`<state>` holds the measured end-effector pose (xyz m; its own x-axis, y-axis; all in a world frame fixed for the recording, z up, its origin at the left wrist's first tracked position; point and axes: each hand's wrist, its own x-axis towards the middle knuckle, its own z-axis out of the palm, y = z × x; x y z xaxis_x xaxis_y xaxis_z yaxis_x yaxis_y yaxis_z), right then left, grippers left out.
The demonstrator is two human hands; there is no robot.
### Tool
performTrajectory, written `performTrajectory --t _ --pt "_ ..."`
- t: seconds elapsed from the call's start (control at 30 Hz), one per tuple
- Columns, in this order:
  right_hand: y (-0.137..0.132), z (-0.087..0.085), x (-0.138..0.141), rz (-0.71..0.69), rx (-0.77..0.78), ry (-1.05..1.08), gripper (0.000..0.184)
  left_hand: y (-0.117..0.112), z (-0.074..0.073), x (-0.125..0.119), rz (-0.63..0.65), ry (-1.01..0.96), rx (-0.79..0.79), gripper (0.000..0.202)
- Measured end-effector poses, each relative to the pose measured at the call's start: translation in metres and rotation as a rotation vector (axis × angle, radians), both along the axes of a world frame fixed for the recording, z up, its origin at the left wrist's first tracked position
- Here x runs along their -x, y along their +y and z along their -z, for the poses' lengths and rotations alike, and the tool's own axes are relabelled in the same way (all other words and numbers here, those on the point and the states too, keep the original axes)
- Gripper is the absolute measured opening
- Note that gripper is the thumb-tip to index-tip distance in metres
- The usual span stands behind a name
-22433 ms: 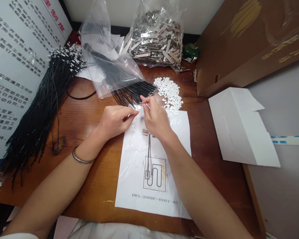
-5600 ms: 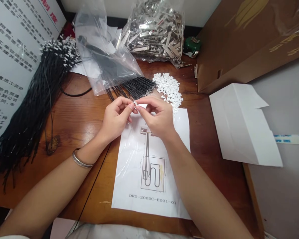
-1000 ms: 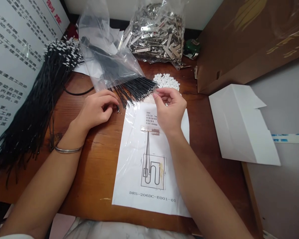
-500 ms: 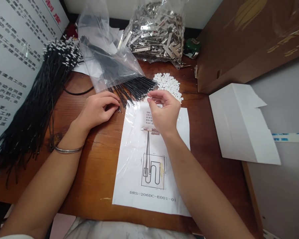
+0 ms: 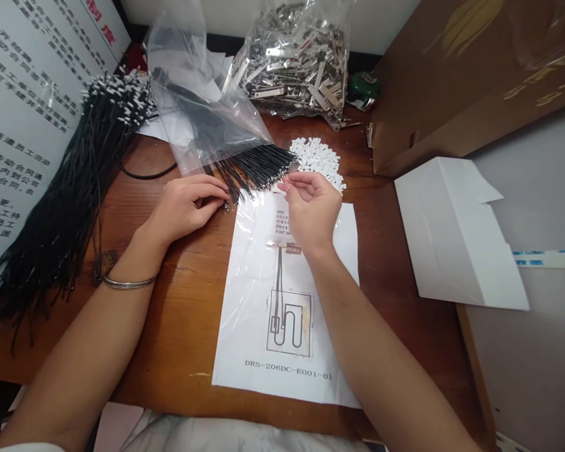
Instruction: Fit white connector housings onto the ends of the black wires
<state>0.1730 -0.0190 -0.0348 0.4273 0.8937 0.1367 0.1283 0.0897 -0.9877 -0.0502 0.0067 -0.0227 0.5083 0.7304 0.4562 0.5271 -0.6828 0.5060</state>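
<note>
My left hand (image 5: 186, 206) rests on the wooden table (image 5: 169, 314), its fingers pinched on the end of a thin black wire from the loose bundle of black wires (image 5: 252, 169) spilling out of a clear bag (image 5: 202, 119). My right hand (image 5: 311, 210) hovers over the top of a printed drawing sheet (image 5: 282, 351), fingers curled with thumb and forefinger pinched on something small and white, beside a pile of small white plastic connectors (image 5: 317, 160).
A big bundle of black wires with white ends (image 5: 70, 201) lies at the left against a printed board (image 5: 23, 125). A bag of metal strips (image 5: 294, 59) stands at the back. A brown cardboard box (image 5: 466, 81) and folded white paper (image 5: 456, 232) lie at the right.
My right hand has drawn back left from the white connector pile toward the wire ends. My left hand has crept slightly right along the wire bundle.
</note>
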Motion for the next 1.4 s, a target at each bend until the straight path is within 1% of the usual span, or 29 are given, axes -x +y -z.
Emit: performTrajectory --t 0.1,0.23,0.4,0.57,0.8,1.13,1.27,1.4 --pt "-0.0002 -0.0012 -0.0003 0.011 -0.003 -0.026 0.014 0.0005 0.0001 -0.0007 -0.005 -0.019 -0.012 0.016" --pt "-0.0005 -0.0044 -0.0004 0.0 0.045 -0.027 0.017 0.0009 0.0 -0.0006 -0.017 -0.016 -0.013 0.018" --pt "-0.0015 -0.0062 0.0 -0.028 0.083 -0.034 0.016 0.0001 -0.0006 0.0001 -0.068 0.003 0.006 0.019" --pt "-0.0027 -0.0063 0.0006 -0.035 0.08 -0.033 0.014 -0.0009 -0.0003 0.0 -0.128 0.01 0.057 0.02" --pt "-0.002 -0.0095 0.0019 -0.033 0.075 -0.008 0.01 -0.0008 -0.001 -0.0004 -0.111 0.005 0.058 0.019" --pt "-0.0028 -0.0063 0.0005 -0.055 0.058 -0.047 0.005 -0.0021 -0.0028 -0.0012 -0.133 0.014 0.065 0.019" --pt "-0.0046 -0.0093 0.001 -0.056 0.049 -0.055 0.01 -0.0018 -0.0034 -0.0012 -0.127 0.01 0.078 0.017" --pt "-0.0047 -0.0097 0.0013 -0.092 0.079 -0.067 0.018 -0.0015 -0.0041 -0.0013 -0.129 0.015 0.101 0.014"
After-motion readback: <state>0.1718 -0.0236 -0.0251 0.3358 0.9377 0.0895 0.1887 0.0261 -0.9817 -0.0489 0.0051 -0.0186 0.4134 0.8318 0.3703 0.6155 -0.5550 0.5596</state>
